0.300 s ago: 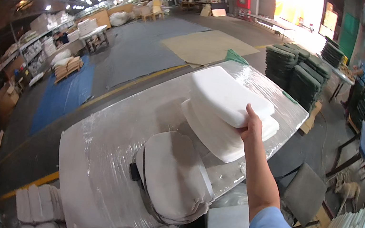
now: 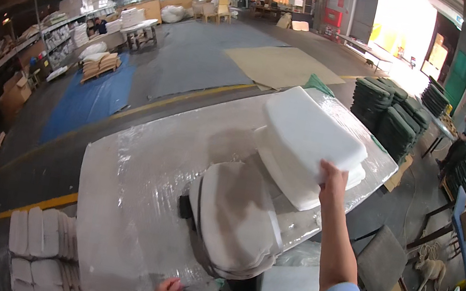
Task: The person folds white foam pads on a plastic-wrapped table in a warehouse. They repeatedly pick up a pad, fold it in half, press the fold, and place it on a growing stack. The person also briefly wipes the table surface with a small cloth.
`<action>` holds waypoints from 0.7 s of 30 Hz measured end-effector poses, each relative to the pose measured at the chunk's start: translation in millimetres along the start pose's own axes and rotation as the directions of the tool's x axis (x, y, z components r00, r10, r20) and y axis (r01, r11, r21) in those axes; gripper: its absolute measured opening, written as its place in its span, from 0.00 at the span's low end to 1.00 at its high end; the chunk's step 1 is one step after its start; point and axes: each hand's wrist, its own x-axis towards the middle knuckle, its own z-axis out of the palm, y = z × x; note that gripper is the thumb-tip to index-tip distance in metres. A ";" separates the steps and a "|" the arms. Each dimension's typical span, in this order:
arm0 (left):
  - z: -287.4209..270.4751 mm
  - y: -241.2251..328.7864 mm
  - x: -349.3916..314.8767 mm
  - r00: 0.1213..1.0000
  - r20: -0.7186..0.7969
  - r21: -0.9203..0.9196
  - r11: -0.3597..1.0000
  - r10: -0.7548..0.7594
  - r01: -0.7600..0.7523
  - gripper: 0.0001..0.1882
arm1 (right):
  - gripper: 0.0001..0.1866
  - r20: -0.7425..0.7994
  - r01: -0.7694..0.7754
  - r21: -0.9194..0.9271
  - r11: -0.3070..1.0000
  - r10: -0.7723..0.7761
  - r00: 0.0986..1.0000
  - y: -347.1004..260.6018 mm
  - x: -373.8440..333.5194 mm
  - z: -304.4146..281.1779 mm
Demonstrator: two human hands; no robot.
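White cushion point(image 2: 312, 131), gripped at its near right corner by the right hand point(image 2: 334, 178) and lying over the top of a white stack point(image 2: 285, 182) of similar pieces at the far right part of the table point(image 2: 118, 206). Compared with the earlier frame, the whole view is shifted, so the surroundings sit farther to the right. The cushion appears larger and hides more of the stack, and the thumb no longer stands up plainly along its edge. The left hand point(image 2: 168, 288), close to the lower rim before, now shows more fully.

The cushion is smooth, thick and plain, with rounded corners and a broad, slightly curved front edge. Its upper face is evenly lit and unmarked, and it slopes down toward the person. Lower layers show below its left and near edges, the lowest reaching nearest the table surface.

The right hand is clamped on the cushion's corner, with some fingers hidden behind the edge, so their exact spread cannot be told. The left hand is beside the near edge of the table, its fingers loosely bent; whether they touch the plastic-covered surface cannot be told. Between the two hands lies a pale bundle point(image 2: 236, 217) of flat pads, apart from both. Green stacks point(image 2: 397, 120) stand on the floor beyond the table's right end.
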 end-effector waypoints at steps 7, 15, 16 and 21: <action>-124.6 59.1 55.8 0.996 -0.079 -0.234 0.972 -0.050 0.030 0.20 | 0.34 0.256 -0.270 0.079 0.960 0.242 0.936 57.7 -200.3 -14.0; -312.0 37.7 62.0 0.987 0.157 -0.792 0.595 -0.018 0.137 0.28 | 0.35 0.492 -0.639 -0.284 0.715 0.681 0.543 196.5 -365.4 69.8; -322.8 25.5 51.0 0.997 0.058 -0.717 0.693 -0.041 0.070 0.28 | 0.35 0.503 -0.628 -0.319 0.710 0.689 0.523 201.8 -375.0 81.3; -358.6 9.5 16.5 0.989 -0.147 -0.674 0.730 0.019 -0.115 0.32 | 0.36 0.582 -0.387 -0.446 0.807 0.590 0.560 225.2 -384.4 121.8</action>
